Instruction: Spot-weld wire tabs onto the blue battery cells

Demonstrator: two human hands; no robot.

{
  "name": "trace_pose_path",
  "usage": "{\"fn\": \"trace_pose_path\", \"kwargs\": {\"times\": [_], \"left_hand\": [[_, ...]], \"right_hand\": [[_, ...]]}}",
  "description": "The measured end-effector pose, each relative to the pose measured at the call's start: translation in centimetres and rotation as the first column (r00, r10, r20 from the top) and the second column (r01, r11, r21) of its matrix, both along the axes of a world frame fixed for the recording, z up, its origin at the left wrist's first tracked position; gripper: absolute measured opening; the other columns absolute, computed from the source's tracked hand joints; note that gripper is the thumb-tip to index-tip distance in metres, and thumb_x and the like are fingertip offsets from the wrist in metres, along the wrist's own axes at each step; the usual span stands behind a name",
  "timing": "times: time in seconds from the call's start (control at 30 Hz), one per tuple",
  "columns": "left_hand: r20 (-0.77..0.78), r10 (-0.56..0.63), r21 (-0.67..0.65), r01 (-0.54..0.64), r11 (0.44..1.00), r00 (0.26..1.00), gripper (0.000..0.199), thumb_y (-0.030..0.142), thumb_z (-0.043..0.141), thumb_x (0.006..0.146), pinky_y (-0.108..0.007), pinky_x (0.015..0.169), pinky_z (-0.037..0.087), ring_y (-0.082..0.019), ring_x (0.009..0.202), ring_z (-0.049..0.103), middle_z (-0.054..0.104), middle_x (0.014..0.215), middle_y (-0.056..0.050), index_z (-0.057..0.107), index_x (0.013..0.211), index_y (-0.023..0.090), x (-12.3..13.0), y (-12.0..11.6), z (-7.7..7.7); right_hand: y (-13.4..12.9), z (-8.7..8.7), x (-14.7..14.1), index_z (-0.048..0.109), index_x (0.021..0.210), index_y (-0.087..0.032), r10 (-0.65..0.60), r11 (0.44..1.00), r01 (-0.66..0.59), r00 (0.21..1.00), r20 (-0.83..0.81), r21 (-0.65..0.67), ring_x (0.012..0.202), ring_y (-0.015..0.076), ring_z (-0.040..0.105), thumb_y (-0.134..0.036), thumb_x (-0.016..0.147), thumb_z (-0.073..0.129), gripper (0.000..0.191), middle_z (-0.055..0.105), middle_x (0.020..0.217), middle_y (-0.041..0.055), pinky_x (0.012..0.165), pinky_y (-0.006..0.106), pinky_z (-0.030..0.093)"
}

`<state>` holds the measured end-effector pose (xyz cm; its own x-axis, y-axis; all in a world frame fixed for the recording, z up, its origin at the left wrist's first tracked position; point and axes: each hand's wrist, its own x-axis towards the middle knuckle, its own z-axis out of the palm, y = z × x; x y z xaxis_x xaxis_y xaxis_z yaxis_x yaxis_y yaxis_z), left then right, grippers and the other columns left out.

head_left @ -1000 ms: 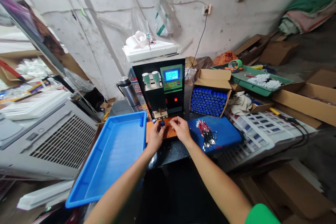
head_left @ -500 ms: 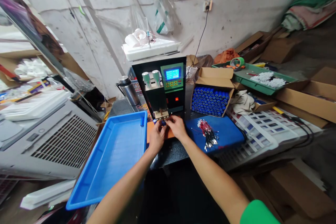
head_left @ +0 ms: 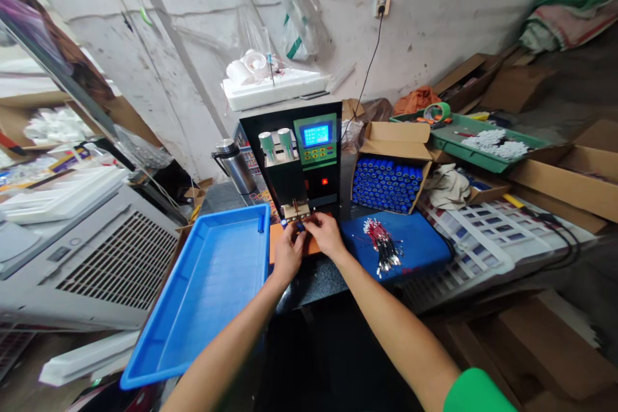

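My left hand (head_left: 288, 252) is closed around a small blue cylindrical battery cell (head_left: 300, 226), held at the front of a black spot welder (head_left: 290, 187). Right beside it, my right hand (head_left: 327, 235) pinches what looks like a thin wire lead; a small white end shows above the fingers, and the rest is hidden. Both hands meet just under the welder's electrode pins (head_left: 295, 206), over an orange board (head_left: 310, 246). A bundle of red and black wire leads (head_left: 383, 246) with white connectors lies on a blue mat (head_left: 425, 248) to the right.
On the left stands a blue tray (head_left: 203, 309) with one blue cell (head_left: 261, 223) at its far corner. A carton (head_left: 396, 133) packed with blue cells is behind the mat. A steel flask (head_left: 237, 167) stands left of the welder. Farther right is a green tray (head_left: 466, 151) with white parts.
The view has shifted very slightly. Both hands stay at the welder's front, and a little more of the blue cell shows between the fingers.
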<state>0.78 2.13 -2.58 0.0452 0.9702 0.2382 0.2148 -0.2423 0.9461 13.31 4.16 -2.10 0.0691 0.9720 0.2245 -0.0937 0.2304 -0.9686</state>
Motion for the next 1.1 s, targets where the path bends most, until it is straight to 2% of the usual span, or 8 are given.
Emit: {"fn": "trace_pose_path", "kwargs": {"times": [0.5, 0.7, 0.83, 0.97, 1.1], "left_hand": [[-0.009, -0.001, 0.023, 0.001, 1.000, 1.000, 0.033, 0.033, 0.059, 0.085, -0.036, 0.096, 0.048, -0.021, 0.104, 0.065, 0.069, 0.109, -0.007, 0.060, 0.115, 0.019, 0.1, 0.0, 0.1], [-0.042, 0.004, 0.028, -0.002, 1.000, 0.999, 0.027, 0.032, 0.057, 0.086, -0.034, 0.089, 0.049, -0.020, 0.095, 0.066, 0.069, 0.101, -0.006, 0.061, 0.109, 0.018, 0.0, 0.3, -0.5], [-0.054, 0.019, 0.053, -0.017, 0.998, 0.998, 0.024, 0.031, 0.056, 0.086, -0.032, 0.084, 0.050, -0.019, 0.089, 0.065, 0.069, 0.094, -0.005, 0.061, 0.105, 0.017, 0.0, 0.4, -0.6], [-0.083, 0.028, 0.050, -0.024, 0.998, 0.996, 0.024, 0.031, 0.057, 0.086, -0.030, 0.078, 0.050, -0.018, 0.083, 0.065, 0.070, 0.092, -0.005, 0.062, 0.103, 0.017, 0.0, 0.2, -0.4], [-0.175, 0.059, 0.049, -0.051, 0.998, 0.983, 0.021, 0.032, 0.058, 0.085, -0.028, 0.071, 0.049, -0.017, 0.075, 0.063, 0.070, 0.086, -0.004, 0.063, 0.098, 0.016, 0.0, -0.1, 0.0]], "right_hand": [[-0.1, 0.1, 0.3, 0.066, 0.077, -0.020, 0.014, 1.000, -0.014, 1.000, 0.009, 0.016, 0.075, 0.0197, 0.065, -0.037, 0.077, 0.063, 0.017, 0.071, 0.079, 0.0023, 0.071, 0.030, 0.048], [-1.0, -0.3, 1.4, 0.064, 0.078, -0.020, -0.017, 1.000, 0.013, 0.984, 0.178, 0.024, 0.072, 0.0193, 0.064, -0.038, 0.079, 0.061, 0.019, 0.069, 0.077, 0.0028, 0.067, 0.029, 0.046], [-1.1, -0.9, 1.7, 0.060, 0.067, -0.019, -0.009, 1.000, 0.003, 0.957, 0.290, 0.022, 0.062, 0.0168, 0.058, -0.038, 0.079, 0.059, 0.023, 0.064, 0.065, 0.0010, 0.059, 0.027, 0.041], [-0.7, -1.4, 1.8, 0.055, 0.059, -0.020, 0.023, 1.000, -0.025, 0.973, 0.229, 0.007, 0.052, 0.0133, 0.048, -0.042, 0.078, 0.058, 0.029, 0.055, 0.054, -0.0014, 0.051, 0.025, 0.034], [-0.6, -1.3, 2.2, 0.053, 0.055, -0.020, 0.085, 0.996, -0.081, 0.989, 0.117, -0.045, 0.045, 0.0108, 0.042, -0.044, 0.075, 0.061, 0.033, 0.050, 0.048, -0.0030, 0.047, 0.024, 0.030]]}}
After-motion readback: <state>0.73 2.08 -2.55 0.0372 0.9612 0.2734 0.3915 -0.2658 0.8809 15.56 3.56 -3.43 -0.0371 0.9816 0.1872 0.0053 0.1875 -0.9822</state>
